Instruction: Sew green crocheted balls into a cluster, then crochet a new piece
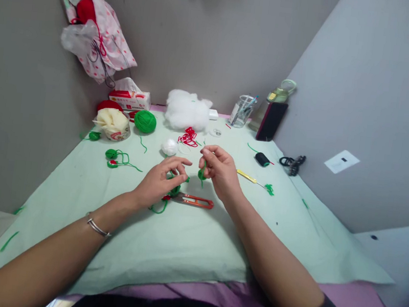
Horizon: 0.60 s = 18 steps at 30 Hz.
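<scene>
Right hand (221, 169) pinched a small green yarn piece (201, 174) just above the orange snips (196, 201); left hand (160, 182), fingers loosely curled, touched more green yarn (175, 188) beside the snips. Surface (179, 249) cloth-covered. Judgement: keep strand taut, fingertips close together.

A pale green cloth (179, 249) is covering the table, with purple sheet (350, 298) showing at its near edge. Orange-handled snips (195, 201) are lying near the cloth's middle. Beyond the snips, white stuffing (187, 109) is sitting by the wall, with red yarn scraps (188, 137) just in front of it. Left of the stuffing, a green yarn ball (145, 121) is resting. Right of the snips, a yellow-handled crochet hook (248, 176) and a dark thread spool (262, 159) are lying.
</scene>
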### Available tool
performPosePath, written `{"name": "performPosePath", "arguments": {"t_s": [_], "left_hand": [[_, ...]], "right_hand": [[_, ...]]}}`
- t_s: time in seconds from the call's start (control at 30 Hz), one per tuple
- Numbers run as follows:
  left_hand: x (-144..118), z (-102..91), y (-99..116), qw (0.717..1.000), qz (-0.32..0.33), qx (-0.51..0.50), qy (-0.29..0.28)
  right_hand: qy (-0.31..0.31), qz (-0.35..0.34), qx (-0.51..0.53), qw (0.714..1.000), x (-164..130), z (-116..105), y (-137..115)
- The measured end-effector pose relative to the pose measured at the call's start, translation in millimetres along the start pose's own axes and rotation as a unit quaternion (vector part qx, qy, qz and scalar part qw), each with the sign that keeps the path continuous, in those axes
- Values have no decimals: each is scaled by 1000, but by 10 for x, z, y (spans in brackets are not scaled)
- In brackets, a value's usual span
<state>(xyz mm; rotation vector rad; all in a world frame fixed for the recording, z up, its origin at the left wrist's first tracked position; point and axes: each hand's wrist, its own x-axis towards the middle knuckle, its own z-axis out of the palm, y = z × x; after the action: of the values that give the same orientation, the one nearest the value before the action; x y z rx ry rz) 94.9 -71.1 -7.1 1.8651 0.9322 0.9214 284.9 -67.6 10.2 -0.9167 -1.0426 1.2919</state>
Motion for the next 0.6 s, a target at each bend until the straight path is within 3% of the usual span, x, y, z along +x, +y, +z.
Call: {"name": "performPosePath", "arguments": {"t_s": [0.1, 0.2, 0.6], "left_hand": [[-7, 17, 42, 996, 11, -67, -52], [-7, 50, 30, 991, -19, -99, -91], [-1, 49, 42, 986, -52, -111, -109]], "right_hand": [[-56, 15, 8, 998, -41, 57, 17], [-77, 15, 19, 997, -61, 79, 12], [-7, -33, 51, 998, 7, 1, -36]]}}
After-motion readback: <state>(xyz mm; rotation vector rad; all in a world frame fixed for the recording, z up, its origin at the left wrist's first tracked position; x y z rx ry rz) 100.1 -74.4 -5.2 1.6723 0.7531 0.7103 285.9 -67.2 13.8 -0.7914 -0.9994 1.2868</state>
